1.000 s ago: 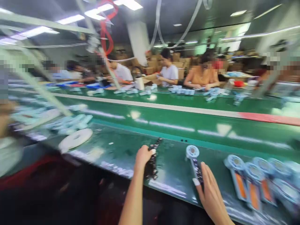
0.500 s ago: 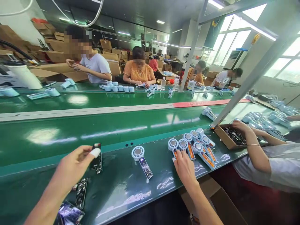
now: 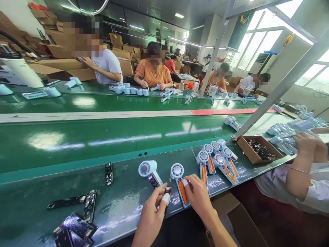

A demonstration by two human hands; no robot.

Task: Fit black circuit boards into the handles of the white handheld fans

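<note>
My left hand point(image 3: 154, 209), a white cover on its thumb, pinches a small dark circuit board point(image 3: 167, 190) near the bench edge. My right hand point(image 3: 199, 193) closes at the right side of a light-blue handheld fan point(image 3: 177, 171), its covered thumb over the open handle. An orange battery point(image 3: 183, 192) shows inside that handle. To the left lies another handheld fan point(image 3: 147, 168) with a dark board in its handle, partly behind my left fingers. The right fingertips are partly hidden.
Several fans with orange batteries point(image 3: 219, 160) lie together at right, beside a cardboard box point(image 3: 253, 157) of small dark parts. Loose circuit boards point(image 3: 88, 206) lie at left. A slanted metal post point(image 3: 272, 92) rises at right. A co-worker's arm point(image 3: 300, 171) reaches in there; other people sit across.
My left hand has moved right with a board, and one board now lies on the bench. My right hand has drawn a fan left from the group. The other fan has shifted left and turned.
</note>
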